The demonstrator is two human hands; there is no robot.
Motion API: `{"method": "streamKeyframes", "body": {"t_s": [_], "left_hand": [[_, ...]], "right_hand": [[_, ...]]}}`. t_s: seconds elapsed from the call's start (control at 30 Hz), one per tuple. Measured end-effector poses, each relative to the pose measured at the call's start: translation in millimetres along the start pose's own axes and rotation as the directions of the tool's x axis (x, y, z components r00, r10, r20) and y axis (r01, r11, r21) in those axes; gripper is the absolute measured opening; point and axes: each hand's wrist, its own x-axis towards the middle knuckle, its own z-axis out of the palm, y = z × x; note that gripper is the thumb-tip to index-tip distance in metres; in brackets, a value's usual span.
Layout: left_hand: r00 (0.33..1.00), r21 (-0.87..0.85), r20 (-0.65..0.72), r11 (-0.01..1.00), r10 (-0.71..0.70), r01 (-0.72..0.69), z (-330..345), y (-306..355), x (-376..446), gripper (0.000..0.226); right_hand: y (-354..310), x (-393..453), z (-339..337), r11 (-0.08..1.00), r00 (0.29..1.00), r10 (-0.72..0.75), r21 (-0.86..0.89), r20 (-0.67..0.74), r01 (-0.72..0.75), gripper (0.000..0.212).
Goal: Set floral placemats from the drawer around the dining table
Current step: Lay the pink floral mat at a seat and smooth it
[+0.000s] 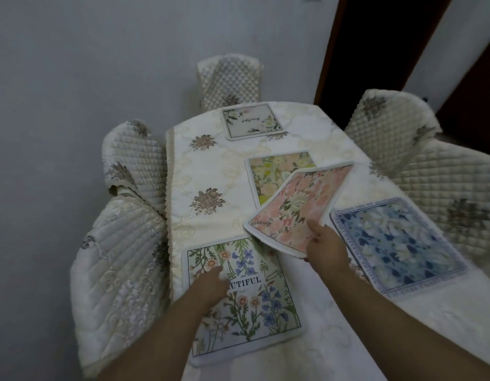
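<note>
The right hand (325, 243) pinches the pink placemat's (299, 207) near corner, its long axis slanting toward the bench's (211, 166) far-right edge, while the left hand (211, 284) rests open on the wildflower placemat (255, 306).

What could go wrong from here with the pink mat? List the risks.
1. The right hand pinches the pink floral placemat by one corner only, so it may sag or slip.
2. It hangs over the yellow floral placemat; set down here, the two would overlap.
3. The left hand rests on the wildflower placemat, and could drag it askew on the tablecloth.
</note>
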Motion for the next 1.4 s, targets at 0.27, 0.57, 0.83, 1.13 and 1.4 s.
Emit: {"method": "streamKeyframes", "body": {"t_s": [0.27, 0.57, 0.83, 1.13, 1.4], "left_hand": [[0.980, -0.655, -0.024, 0.738, 0.196, -0.164, -64.4, 87.5, -98.3, 0.050], [0.971, -0.901, -0.036, 0.413, 0.235, -0.133, -11.0, 100.0, -195.2, 0.063], [0.864, -0.613, -0.450, 0.627, 0.224, -0.481, 4.0, 117.1, -287.8, 0.038], [0.743, -0.480, -0.667, 0.732, 0.053, -0.483, 23.1, 94.2, -385.5, 0.047], [0.638, -0.500, -0.766, 0.693, -0.074, -0.520, 3.2, 41.4, -453.0, 0.050]], "right_hand": [[-48.4, -94.5, -111.6, 0.944, 0.957, -0.290, 0.174, 0.032, 0.280, 0.060], [-51.9, -159.8, -215.7, 0.874, 0.918, -0.358, 0.407, 0.170, 0.265, 0.069], [-19.1, -188.7, -269.1, 0.910, 0.899, -0.391, 0.228, 0.196, 0.346, 0.045], [-12.1, -219.4, -243.5, 0.910, 0.853, -0.415, 0.161, 0.315, 0.383, 0.050], [-55.3, -269.8, -201.8, 0.783, 0.724, -0.622, 0.198, 0.299, 0.590, 0.054]]}}
